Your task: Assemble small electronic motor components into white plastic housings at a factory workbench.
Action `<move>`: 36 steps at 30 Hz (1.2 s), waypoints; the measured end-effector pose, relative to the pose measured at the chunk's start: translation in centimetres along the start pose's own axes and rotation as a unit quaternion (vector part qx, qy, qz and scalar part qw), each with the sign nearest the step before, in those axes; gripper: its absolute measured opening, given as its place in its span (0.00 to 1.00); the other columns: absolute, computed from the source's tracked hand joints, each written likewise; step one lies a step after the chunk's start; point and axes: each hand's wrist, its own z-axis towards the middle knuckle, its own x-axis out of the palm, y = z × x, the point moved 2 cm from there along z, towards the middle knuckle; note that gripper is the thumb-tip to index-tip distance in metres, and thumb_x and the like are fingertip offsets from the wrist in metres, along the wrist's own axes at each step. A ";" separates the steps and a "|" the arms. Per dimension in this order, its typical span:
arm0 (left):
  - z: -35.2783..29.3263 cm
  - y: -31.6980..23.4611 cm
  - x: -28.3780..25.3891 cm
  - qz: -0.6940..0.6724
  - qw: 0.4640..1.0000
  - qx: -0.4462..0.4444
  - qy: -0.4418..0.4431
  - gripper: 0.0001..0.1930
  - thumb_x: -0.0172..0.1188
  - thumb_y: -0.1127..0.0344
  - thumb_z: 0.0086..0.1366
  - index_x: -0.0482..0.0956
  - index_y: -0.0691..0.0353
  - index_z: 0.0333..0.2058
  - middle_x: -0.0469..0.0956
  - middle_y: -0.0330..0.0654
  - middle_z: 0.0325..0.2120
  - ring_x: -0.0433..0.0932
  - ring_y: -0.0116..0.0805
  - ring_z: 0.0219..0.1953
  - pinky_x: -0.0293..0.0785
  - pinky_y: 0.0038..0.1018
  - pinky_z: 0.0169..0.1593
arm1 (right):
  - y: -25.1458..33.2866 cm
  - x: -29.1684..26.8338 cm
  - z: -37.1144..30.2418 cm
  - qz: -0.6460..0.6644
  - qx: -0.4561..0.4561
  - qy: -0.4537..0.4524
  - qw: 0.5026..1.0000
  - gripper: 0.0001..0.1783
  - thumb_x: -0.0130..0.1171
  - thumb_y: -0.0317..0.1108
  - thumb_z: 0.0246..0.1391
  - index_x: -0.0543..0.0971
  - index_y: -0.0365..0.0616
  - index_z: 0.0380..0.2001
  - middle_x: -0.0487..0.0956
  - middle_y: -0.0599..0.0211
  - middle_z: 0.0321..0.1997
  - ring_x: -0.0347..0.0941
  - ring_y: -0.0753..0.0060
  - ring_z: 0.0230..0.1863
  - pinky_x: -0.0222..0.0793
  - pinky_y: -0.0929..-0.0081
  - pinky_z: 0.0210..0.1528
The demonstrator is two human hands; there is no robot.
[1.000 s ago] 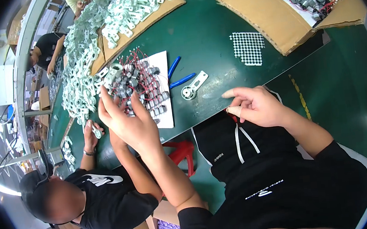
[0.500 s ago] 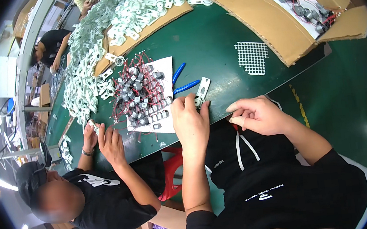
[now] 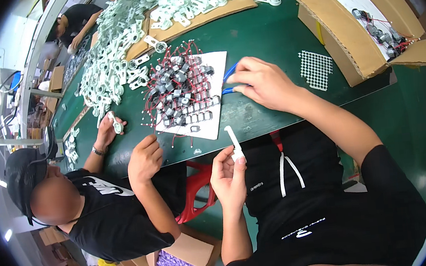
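My left hand (image 3: 230,177) is closed on a white plastic part (image 3: 234,142), a slim piece held upright on edge near the table's front edge. My right hand (image 3: 264,83) reaches across the green table, its bent fingers on the blue handles of pliers (image 3: 228,91). The pliers' jaws are hidden, and the hand covers part of the handles. Just left of them a white sheet (image 3: 216,125) bears a heap of small grey motors (image 3: 172,93) with red wires, some set in rows.
White plastic parts (image 3: 113,60) are heaped at the far left, partly on cardboard. A white perforated sheet (image 3: 316,70) lies to the right, beside an open carton (image 3: 340,44) holding wired motors. A co-worker (image 3: 112,209) at my left handles a white part.
My left hand has lifted the white part off the table and drawn it towards me. My right hand has moved forward and left, onto the pliers' handles. The view has shifted.
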 end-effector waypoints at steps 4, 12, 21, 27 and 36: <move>-1.1 0.4 -1.2 -0.021 1.000 -0.010 -0.019 0.18 0.71 0.72 0.83 0.83 0.72 0.66 0.88 0.40 0.48 0.86 0.25 0.46 0.88 0.28 0.53 | -0.1 3.4 2.9 -0.054 -0.084 0.038 0.994 0.16 0.79 0.26 0.60 0.92 0.48 0.51 0.83 0.63 0.51 0.85 0.52 0.55 0.85 0.53 0.52; -0.6 0.7 -0.7 -0.050 0.999 0.004 0.017 0.20 0.70 0.76 0.83 0.81 0.72 0.68 0.88 0.42 0.50 0.86 0.25 0.50 0.86 0.26 0.57 | -0.4 5.7 5.7 0.027 0.191 0.072 0.978 0.17 0.74 0.48 0.65 0.94 0.44 0.34 0.92 0.45 0.43 0.90 0.37 0.51 0.85 0.44 0.59; -0.8 0.1 0.0 -0.059 0.998 0.004 0.036 0.19 0.70 0.77 0.83 0.81 0.73 0.68 0.89 0.44 0.51 0.87 0.27 0.49 0.87 0.27 0.56 | -0.5 8.3 7.6 0.007 0.314 0.118 0.942 0.11 0.78 0.40 0.60 0.96 0.42 0.35 0.94 0.47 0.39 0.94 0.45 0.45 0.88 0.48 0.54; -0.5 -0.1 -0.2 -0.089 0.995 -0.029 0.046 0.18 0.69 0.72 0.85 0.82 0.72 0.66 0.90 0.44 0.50 0.88 0.29 0.48 0.89 0.31 0.55 | -2.0 6.9 5.9 0.194 0.273 0.068 0.940 0.09 0.78 0.33 0.63 0.95 0.36 0.38 0.95 0.54 0.39 0.92 0.63 0.42 0.86 0.60 0.49; 3.1 -1.5 -0.6 -0.273 0.960 -0.007 0.058 0.15 0.62 0.68 0.89 0.80 0.67 0.67 0.89 0.49 0.55 0.91 0.40 0.50 0.91 0.40 0.55 | 1.4 1.2 2.5 0.372 0.172 0.004 0.912 0.03 0.73 0.27 0.73 0.90 0.38 0.44 0.83 0.76 0.44 0.79 0.85 0.43 0.77 0.77 0.46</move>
